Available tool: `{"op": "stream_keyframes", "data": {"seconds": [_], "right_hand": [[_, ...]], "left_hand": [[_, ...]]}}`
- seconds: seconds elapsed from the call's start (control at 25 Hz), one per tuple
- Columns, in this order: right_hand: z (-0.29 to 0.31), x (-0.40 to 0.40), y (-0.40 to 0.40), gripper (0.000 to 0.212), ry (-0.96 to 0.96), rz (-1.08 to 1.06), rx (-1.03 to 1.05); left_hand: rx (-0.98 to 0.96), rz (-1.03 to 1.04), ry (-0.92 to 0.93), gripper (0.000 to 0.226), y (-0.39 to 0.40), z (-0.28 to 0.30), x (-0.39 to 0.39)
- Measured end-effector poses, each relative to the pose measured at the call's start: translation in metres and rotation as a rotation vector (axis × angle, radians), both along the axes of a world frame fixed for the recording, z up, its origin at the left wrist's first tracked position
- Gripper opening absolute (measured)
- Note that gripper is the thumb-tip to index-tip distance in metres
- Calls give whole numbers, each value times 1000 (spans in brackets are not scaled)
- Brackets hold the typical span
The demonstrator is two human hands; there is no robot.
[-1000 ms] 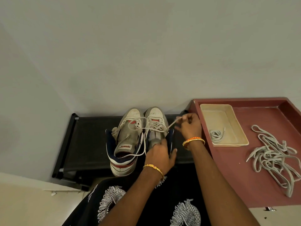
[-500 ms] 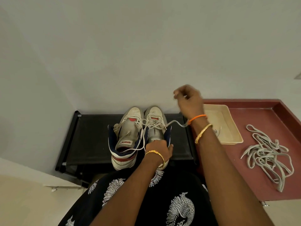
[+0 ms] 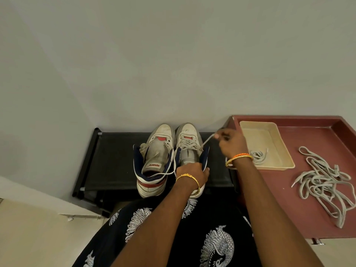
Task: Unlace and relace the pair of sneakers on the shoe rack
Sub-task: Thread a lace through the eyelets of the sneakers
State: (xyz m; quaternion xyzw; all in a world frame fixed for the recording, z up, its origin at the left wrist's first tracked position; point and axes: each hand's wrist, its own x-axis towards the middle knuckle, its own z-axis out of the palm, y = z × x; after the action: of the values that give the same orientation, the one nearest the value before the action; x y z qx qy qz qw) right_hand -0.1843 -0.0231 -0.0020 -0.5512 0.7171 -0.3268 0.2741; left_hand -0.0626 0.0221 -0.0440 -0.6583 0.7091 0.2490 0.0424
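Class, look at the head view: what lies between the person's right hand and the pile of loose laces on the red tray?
In the head view, a beige tray holding a small coiled lace lies between the right hand and the lace pile.

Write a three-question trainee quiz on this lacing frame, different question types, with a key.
1. True or false: the right hand pinches a lace of the right sneaker.
2. Where does the left hand rest? A) on the red tray B) on the right sneaker's heel end C) on the left sneaker
3. Fill in: the cream bin holds a coiled ____.

Key: 1 true; 2 B; 3 lace.
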Motion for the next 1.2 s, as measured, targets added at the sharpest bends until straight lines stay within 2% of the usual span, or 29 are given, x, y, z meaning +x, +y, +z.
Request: {"op": "stream_keyframes", "data": {"seconds": [0.08, 0.24, 0.4, 0.48, 0.52, 0.6, 0.68, 0.72, 0.8, 0.92, 1.08, 1.2], "right_hand": [[17, -3, 8, 11, 35, 28, -103], [20, 8, 30, 11, -68, -3, -71], [25, 3, 34, 27, -75, -163, -34], [25, -2, 38, 35, -78, -226, -91], [23, -3, 41, 36, -93, -241, -128], [17, 1, 43, 32, -178, -252, -189], [9, 11, 40, 25, -277, -225, -219], [4, 17, 37, 24, -307, -206, -226], [-5, 30, 32, 26, -288, -155, -239], [-19, 44, 25, 21, -79, -38, -230], [-40, 58, 18, 13, 125, 29, -94], [-60, 65, 15, 20, 184, 57, 6]], "left_hand": [[-11, 1, -16, 46, 1, -1, -2], [-11, 10, -12, 46, 0, -2, -1], [-17, 28, 52, 49, 4, -1, 1], [-134, 59, 155, 46, 7, 4, 3], [-261, 61, 147, 41, 6, 9, 6], [-484, 57, -36, 34, -2, 17, 18], [-415, 117, -194, 37, -14, 24, 31], [-346, 164, -203, 36, -20, 25, 38], [-251, 273, -59, 28, -32, 25, 54], [-73, 390, 304, 23, -50, 26, 73], [56, 474, 511, 24, -56, 32, 75], [98, 543, 619, 24, -54, 29, 76]]}}
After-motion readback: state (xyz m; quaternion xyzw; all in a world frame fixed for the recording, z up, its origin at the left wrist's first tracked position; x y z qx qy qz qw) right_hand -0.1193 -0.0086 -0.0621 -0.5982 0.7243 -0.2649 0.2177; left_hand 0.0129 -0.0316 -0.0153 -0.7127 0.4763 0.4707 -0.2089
